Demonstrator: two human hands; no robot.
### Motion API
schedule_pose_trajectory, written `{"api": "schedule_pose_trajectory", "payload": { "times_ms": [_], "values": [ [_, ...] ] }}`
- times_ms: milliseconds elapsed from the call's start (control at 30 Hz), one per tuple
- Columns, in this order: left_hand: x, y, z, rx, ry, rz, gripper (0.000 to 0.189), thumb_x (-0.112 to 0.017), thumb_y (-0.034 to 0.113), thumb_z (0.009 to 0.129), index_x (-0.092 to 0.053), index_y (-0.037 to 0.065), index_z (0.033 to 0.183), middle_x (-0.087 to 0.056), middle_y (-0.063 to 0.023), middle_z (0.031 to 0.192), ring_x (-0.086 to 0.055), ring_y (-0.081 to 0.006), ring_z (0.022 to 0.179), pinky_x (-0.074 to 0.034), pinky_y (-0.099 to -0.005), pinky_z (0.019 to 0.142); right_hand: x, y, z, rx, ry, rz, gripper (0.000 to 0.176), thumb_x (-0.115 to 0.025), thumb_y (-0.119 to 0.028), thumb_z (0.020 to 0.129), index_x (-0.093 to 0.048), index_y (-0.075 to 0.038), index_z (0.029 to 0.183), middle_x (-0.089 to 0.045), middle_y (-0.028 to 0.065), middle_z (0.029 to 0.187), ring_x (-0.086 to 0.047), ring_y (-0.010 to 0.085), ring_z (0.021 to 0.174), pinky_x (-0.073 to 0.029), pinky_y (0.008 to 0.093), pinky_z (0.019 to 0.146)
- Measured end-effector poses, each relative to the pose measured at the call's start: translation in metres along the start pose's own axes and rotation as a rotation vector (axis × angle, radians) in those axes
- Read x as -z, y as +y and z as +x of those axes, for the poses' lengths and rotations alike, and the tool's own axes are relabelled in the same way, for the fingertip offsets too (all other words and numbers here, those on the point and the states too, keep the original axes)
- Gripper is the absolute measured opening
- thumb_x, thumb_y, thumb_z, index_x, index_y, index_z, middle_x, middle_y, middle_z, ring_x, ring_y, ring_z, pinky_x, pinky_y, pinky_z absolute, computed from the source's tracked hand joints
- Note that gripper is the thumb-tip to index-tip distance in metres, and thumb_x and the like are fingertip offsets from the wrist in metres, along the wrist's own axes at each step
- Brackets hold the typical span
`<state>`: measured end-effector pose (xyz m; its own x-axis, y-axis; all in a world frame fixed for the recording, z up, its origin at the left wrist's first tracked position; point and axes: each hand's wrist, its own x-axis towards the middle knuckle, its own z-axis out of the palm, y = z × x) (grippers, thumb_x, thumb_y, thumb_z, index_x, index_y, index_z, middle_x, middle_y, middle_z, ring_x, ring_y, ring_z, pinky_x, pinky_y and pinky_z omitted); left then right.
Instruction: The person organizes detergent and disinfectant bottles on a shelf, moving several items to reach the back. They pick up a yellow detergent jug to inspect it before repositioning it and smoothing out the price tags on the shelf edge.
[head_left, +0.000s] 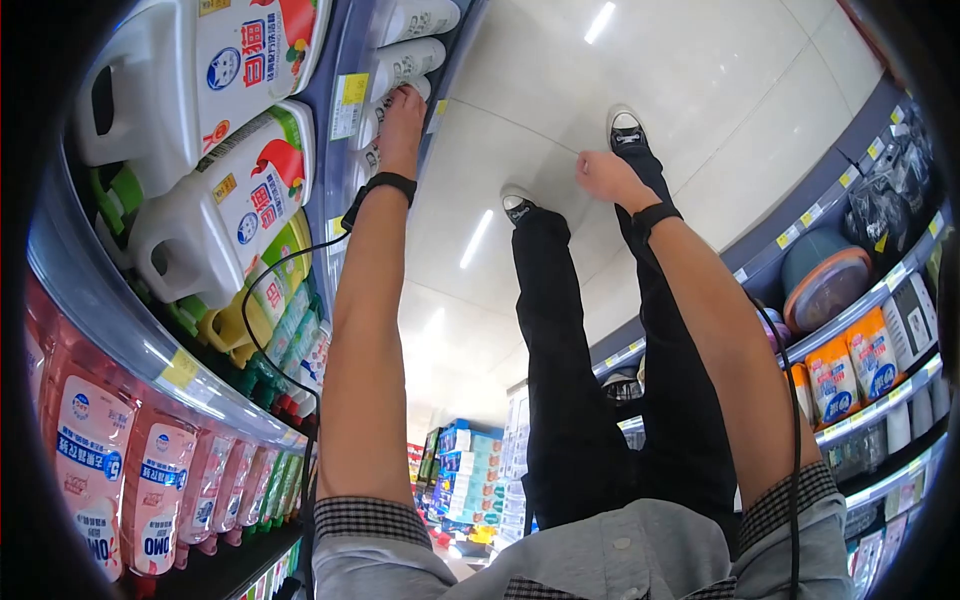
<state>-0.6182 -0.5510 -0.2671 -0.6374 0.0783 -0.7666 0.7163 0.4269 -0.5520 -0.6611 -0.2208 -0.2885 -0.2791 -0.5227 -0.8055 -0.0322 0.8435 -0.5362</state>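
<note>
At the top of the left shelf, my left hand point(402, 125) has its fingers bent around the near end of a white bottle point(415, 90), which lies in a row with other white bottles point(408, 62). A black band circles that wrist. Over the floor, near my shoes, my right hand point(608, 178) is curled into a loose fist with nothing seen in it. It also has a black band at the wrist. Large white jugs with red and blue labels point(250, 50) stand on the shelf to the left of my left hand.
Pink bottles point(160, 465) line a lower left shelf. On the right, shelves hold orange packets point(832, 375), a basin point(825, 285) and black bags point(890, 205). My shoes point(626, 128) rest on pale floor tiles point(540, 60). Black cables run beside both arms. Stacked packs point(468, 470) appear in the distance.
</note>
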Motion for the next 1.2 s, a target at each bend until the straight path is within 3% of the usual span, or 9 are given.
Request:
{"api": "schedule_pose_trajectory", "payload": {
  "times_ms": [267,333,367,467,500,733,1000,1067,1200],
  "values": [
    [-0.002,0.004,0.000,-0.007,0.020,-0.070,0.037,-0.042,0.022,0.087,-0.049,0.007,0.120,-0.051,-0.0112,0.119,-0.040,-0.0246,0.114,-0.031,-0.0348,0.093,-0.006,-0.009,-0.001,-0.008,0.025,-0.002,0.020,-0.056,-0.022,0.075,-0.060,-0.005,0.083,-0.063,0.0161,0.082,-0.060,0.0338,0.082,-0.048,0.0416,0.071],
    [-0.001,0.009,0.000,0.107,0.066,-0.223,0.040,-0.055,0.019,0.081,-0.051,0.008,0.120,-0.054,-0.0063,0.115,-0.039,-0.0268,0.116,-0.034,-0.0385,0.091,-0.008,-0.007,-0.001,0.010,0.035,-0.028,0.020,-0.056,-0.022,0.075,-0.060,-0.005,0.083,-0.063,0.0164,0.083,-0.060,0.0340,0.083,-0.048,0.0418,0.071],
    [0.001,0.009,-0.002,0.127,0.097,-0.216,0.033,-0.040,0.021,0.089,-0.056,0.007,0.114,-0.053,-0.0098,0.118,-0.040,-0.0274,0.116,-0.034,-0.0395,0.091,-0.010,-0.006,-0.001,0.019,0.038,-0.037,0.020,-0.055,-0.022,0.075,-0.061,-0.004,0.083,-0.063,0.0170,0.084,-0.060,0.0344,0.083,-0.048,0.0425,0.072],
    [0.016,0.008,0.004,0.206,0.140,-0.581,0.029,-0.044,0.020,0.086,-0.059,0.007,0.107,-0.053,-0.0136,0.116,-0.043,-0.0276,0.113,-0.035,-0.0398,0.090,-0.015,-0.007,-0.001,0.014,0.043,-0.061,0.022,-0.053,-0.022,0.077,-0.061,-0.003,0.084,-0.063,0.0182,0.085,-0.060,0.0354,0.083,-0.048,0.0438,0.073],
    [0.020,0.004,0.003,0.248,0.323,-0.487,0.027,-0.045,0.020,0.084,-0.061,0.006,0.101,-0.054,-0.0152,0.110,-0.045,-0.0276,0.110,-0.036,-0.0398,0.087,-0.014,-0.009,0.000,-0.008,0.044,-0.085,0.022,-0.052,-0.022,0.077,-0.061,-0.003,0.084,-0.063,0.0190,0.086,-0.060,0.0359,0.084,-0.048,0.0446,0.073],
    [0.056,-0.046,0.021,0.302,0.223,-0.690,0.029,-0.045,0.020,0.085,-0.060,0.005,0.105,-0.052,-0.0158,0.118,-0.043,-0.0279,0.114,-0.035,-0.0405,0.091,0.004,-0.013,-0.001,-0.004,0.108,-0.119,0.025,-0.052,-0.023,0.078,-0.060,-0.001,0.086,-0.063,0.0202,0.087,-0.060,0.0368,0.086,-0.047,0.0458,0.075],
    [0.081,-0.102,0.015,0.398,0.388,-0.488,0.041,-0.044,0.020,0.086,-0.047,0.002,0.122,-0.036,-0.0148,0.139,-0.030,-0.0260,0.129,-0.022,-0.0397,0.107,0.020,-0.009,-0.014,-0.071,0.079,-0.092,0.027,-0.051,-0.024,0.079,-0.061,-0.002,0.091,-0.063,0.0202,0.094,-0.060,0.0372,0.090,-0.048,0.0454,0.077],
    [0.079,-0.112,0.019,0.401,0.291,-0.387,0.040,-0.043,0.019,0.086,-0.046,0.003,0.123,-0.036,-0.0146,0.139,-0.029,-0.0262,0.130,-0.023,-0.0369,0.107,0.015,-0.003,-0.020,-0.002,0.162,-0.067,0.020,-0.051,-0.022,0.078,-0.060,-0.004,0.083,-0.063,0.0180,0.082,-0.060,0.0355,0.082,-0.048,0.0430,0.072],
    [0.070,-0.111,0.049,0.396,0.080,-0.165,0.034,-0.040,0.013,0.087,-0.047,0.005,0.119,-0.050,-0.0113,0.117,-0.043,-0.0248,0.117,-0.030,-0.0366,0.102,-0.011,0.017,-0.021,0.026,0.258,-0.054,0.025,-0.052,-0.025,0.077,-0.060,-0.002,0.083,-0.063,0.0190,0.081,-0.061,0.0359,0.079,-0.049,0.0449,0.071]
  ]
}}
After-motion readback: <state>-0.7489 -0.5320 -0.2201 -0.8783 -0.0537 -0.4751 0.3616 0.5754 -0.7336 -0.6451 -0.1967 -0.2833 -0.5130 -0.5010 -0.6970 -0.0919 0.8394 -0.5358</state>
